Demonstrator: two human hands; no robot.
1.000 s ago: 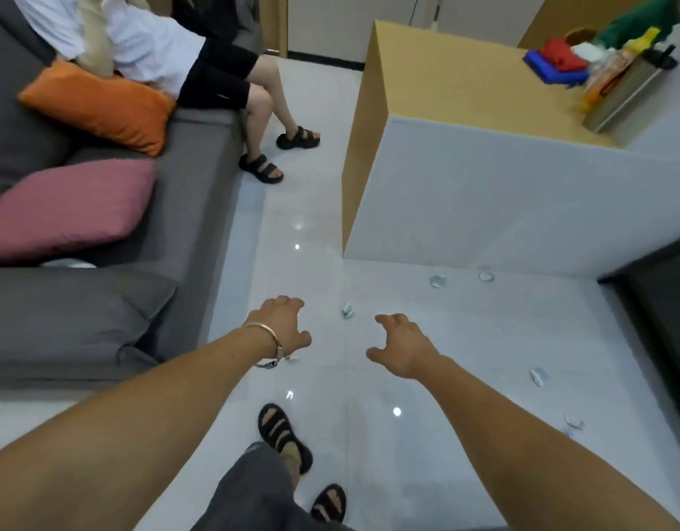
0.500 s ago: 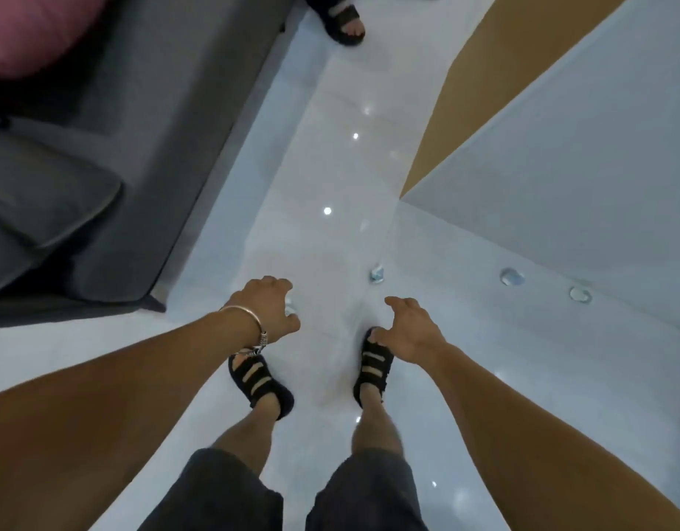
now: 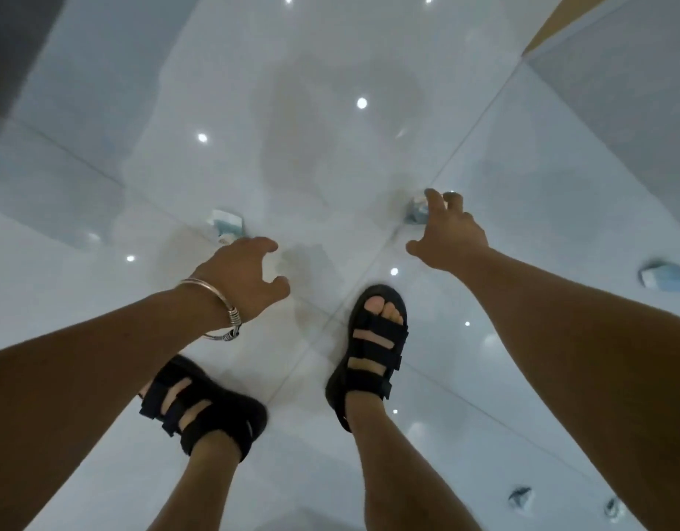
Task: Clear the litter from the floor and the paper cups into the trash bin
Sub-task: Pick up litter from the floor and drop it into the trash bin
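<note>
Clearly the person is bent low over the floor, and that explains the reach: both arms stretch down and forward, one toward each piece of litter, so that two can be taken in a single stoop. The left hand, with a bracelet on its wrist, hangs with fingers spread and loosely bent, holding nothing. The left scrap, a crumpled bit of white and pale blue paper, lies on the tile just beyond its knuckles. The right hand is likewise unclenched and empty, its fingertips at the right scrap, which sits where the tile seams cross. Whether they touch it yet cannot be told. The feet in black sandals stand apart just behind the hands, likely to steady the bend.

More litter waits: a third scrap lies well off to the right, and two small bits lie near each other at the lower right.

As for containers, none shows — no trash bin and no paper cups are in view, so nothing can be said of what they hold. By this, the task looks to be in its early part.
</note>
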